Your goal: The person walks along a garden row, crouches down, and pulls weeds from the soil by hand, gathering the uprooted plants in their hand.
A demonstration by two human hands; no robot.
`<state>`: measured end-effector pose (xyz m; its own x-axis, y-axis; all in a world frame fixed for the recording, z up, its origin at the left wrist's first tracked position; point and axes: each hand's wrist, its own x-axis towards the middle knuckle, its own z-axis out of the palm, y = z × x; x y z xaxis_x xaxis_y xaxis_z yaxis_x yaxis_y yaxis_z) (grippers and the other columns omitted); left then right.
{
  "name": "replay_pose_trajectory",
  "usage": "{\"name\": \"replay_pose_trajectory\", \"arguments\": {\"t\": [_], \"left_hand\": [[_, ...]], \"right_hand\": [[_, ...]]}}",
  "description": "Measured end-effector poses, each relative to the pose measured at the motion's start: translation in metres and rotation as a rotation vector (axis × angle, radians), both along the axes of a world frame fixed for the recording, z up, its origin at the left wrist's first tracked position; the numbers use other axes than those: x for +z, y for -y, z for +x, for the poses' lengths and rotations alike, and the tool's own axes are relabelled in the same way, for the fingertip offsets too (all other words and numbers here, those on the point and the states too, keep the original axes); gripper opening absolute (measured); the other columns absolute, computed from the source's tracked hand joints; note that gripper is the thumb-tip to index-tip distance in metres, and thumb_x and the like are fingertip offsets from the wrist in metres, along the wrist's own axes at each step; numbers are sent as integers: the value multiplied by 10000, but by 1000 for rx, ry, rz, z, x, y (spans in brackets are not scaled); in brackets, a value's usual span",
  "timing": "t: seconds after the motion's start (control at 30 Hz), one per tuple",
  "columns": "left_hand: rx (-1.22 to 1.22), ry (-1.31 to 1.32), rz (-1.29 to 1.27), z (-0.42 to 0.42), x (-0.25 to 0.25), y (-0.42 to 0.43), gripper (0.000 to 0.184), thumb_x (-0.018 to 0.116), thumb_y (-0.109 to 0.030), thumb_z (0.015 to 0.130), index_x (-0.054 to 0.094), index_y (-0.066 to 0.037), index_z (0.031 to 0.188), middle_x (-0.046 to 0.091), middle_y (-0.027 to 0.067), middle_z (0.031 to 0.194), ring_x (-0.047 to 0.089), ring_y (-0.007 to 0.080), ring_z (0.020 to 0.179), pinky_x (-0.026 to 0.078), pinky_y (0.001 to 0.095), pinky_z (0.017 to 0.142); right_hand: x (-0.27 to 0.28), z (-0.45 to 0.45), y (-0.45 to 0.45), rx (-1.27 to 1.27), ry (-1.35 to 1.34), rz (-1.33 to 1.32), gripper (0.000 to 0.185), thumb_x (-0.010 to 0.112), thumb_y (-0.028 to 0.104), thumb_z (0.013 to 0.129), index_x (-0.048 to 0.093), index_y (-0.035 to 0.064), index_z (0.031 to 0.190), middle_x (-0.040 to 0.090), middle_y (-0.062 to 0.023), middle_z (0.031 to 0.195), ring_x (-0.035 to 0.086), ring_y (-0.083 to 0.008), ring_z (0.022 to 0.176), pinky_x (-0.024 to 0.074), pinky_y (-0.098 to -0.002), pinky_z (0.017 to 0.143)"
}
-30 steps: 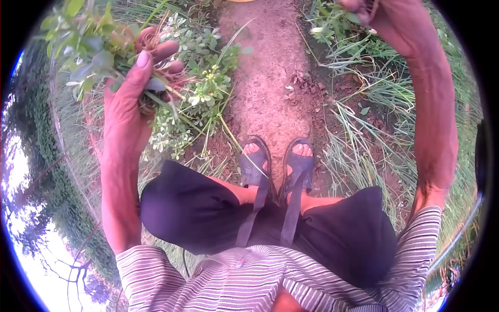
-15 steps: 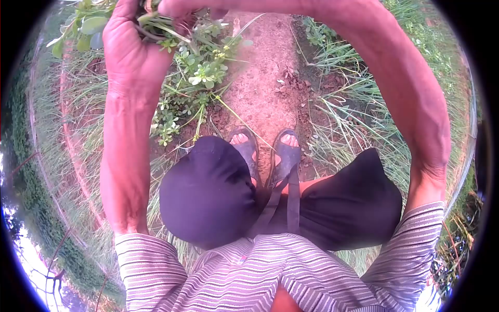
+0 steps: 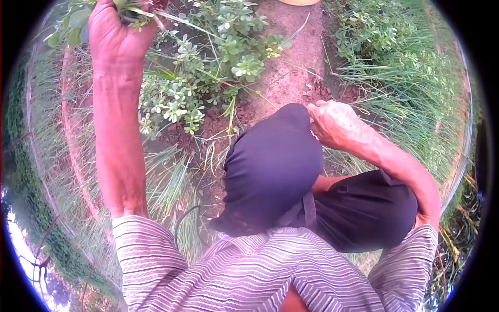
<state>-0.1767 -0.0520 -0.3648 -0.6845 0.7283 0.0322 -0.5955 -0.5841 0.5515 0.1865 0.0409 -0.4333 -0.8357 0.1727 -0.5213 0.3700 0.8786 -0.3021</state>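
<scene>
At the top left, my left hand (image 3: 122, 31) is closed round a bunch of uprooted leafy plants (image 3: 78, 23), with stems and roots sticking out to the right. Its fingertips are partly cut off by the frame's top edge. My right hand (image 3: 332, 122) is curled beside the dark cloth over my knee (image 3: 278, 161), its fingertips close to the fabric. Whether anything is in those fingers cannot be made out. Low leafy plants (image 3: 182, 99) grow between my left forearm and the path.
A bare reddish path (image 3: 286, 57) runs up the middle, with the edge of a round yellowish object (image 3: 299, 2) at its top. Thin grassy plants (image 3: 405, 78) grow on the right and also on the left. Dark cloth covers the other knee (image 3: 369, 208).
My right hand has come away from the bunch and down to my knee. My left hand still holds the plants. The dark-clad knee has shifted right and now hides the sandals.
</scene>
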Motion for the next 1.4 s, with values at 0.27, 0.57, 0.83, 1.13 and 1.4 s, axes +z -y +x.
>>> {"name": "replay_pose_trajectory", "arguments": {"t": [0.27,0.57,0.83,1.13,1.4], "left_hand": [[27,77,-35,7,-3,16,100,530,-128,947,563,-51,893,626,76,774,646,213,726,574,384,597],[90,228,-192,-44,-23,146,159,475,-129,973,546,10,1003,613,139,942,606,268,910,496,466,897],[297,465,-230,-18,-27,171,147,511,-122,965,520,25,957,557,117,899,554,245,915,504,451,871],[313,243,-283,3,40,160,184,422,-150,1007,485,23,1004,499,139,958,513,232,929,475,410,925],[393,311,-105,45,28,149,105,444,-100,982,435,-9,1033,453,110,949,438,200,898,390,389,887]], "right_hand": [[44,-31,-15,100,84,198,170,593,263,812,633,97,800,615,-135,651,644,-309,629,505,-411,567],[-225,-123,-54,281,218,-4,226,526,211,844,617,53,978,634,-165,1008,602,-283,983,488,-406,811],[-246,-181,10,247,-529,-58,298,534,257,817,626,98,1051,669,-162,884,660,-321,819,526,-472,645],[-275,-215,-15,638,25,-71,253,575,302,781,678,74,815,677,-123,737,675,-313,697,534,-443,585],[-242,-160,-31,1167,1,-265,130,593,219,746,638,124,824,666,-101,770,658,-294,864,478,-421,883]]}}
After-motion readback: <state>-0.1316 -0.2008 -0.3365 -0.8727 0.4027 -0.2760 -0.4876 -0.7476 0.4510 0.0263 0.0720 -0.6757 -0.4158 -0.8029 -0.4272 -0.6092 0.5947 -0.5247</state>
